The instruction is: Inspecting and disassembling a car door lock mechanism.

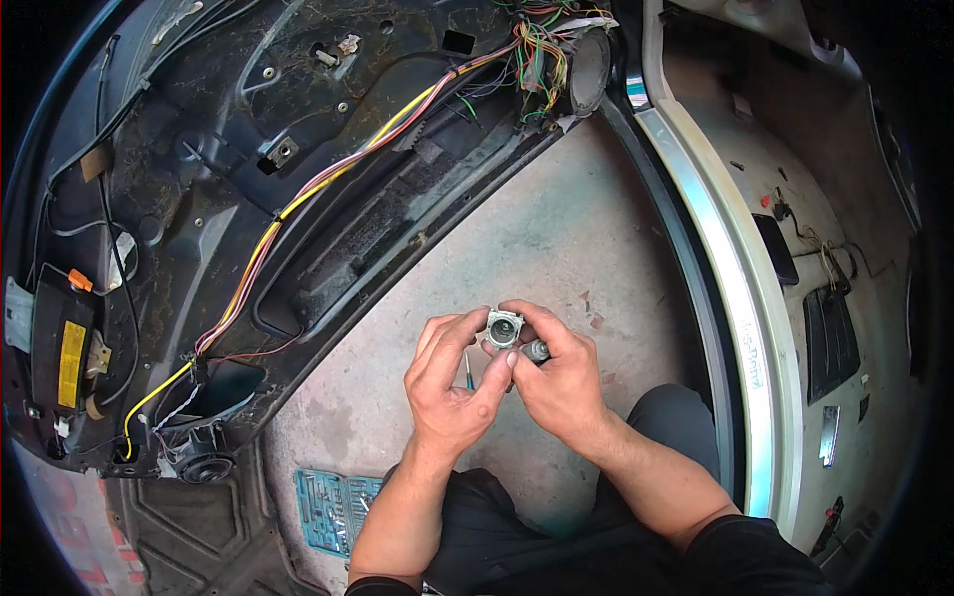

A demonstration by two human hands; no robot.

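Observation:
Both my hands are closed on a small grey metal housing (505, 327) with a squarish outer edge and a round dark bore facing up. My left hand (449, 382) grips its left side, with the thumb at the lower edge. From the right, my right hand (556, 377) holds it with the index finger along the top and the thumb below. A short dark cylindrical piece (538, 351) shows against the right fingers; whether it joins the housing I cannot tell. Below the left fingers a thin bluish rod (469, 373) is partly visible, its kind unclear.
A stripped car door (214, 199) stands open on the left, with a yellow and pink wiring bundle (328, 177) and a round speaker (590, 72). The pale door sill (715, 219) runs down the right. A blue tool case (316, 512) lies open on the concrete floor (556, 219).

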